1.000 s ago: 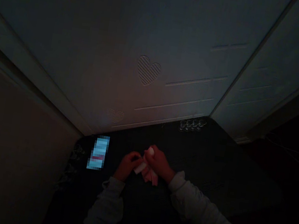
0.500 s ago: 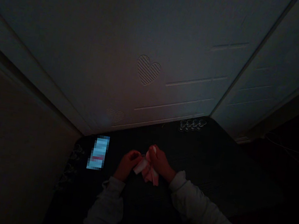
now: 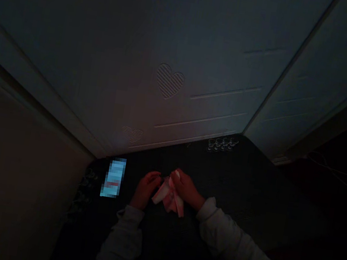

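Note:
The scene is very dark. Over a black table my two hands meet around a small bundle of pink and white paper or cloth. My right hand is closed on its upper part, fingers curled over it. Just left of the bundle, my left hand has its fingers bent toward the bundle's edge, pinching near it. Both arms wear light long sleeves. What exactly the bundle is I cannot make out.
A lit phone screen glows on the table's left end. Several small clear glasses stand at the far edge by the white cupboard doors with heart patterns. A dim glassy thing lies at the table's left rim.
The hands have shifted only slightly around the bundle; the right hand's fingers now cover more of its white top. The view has tilted a little.

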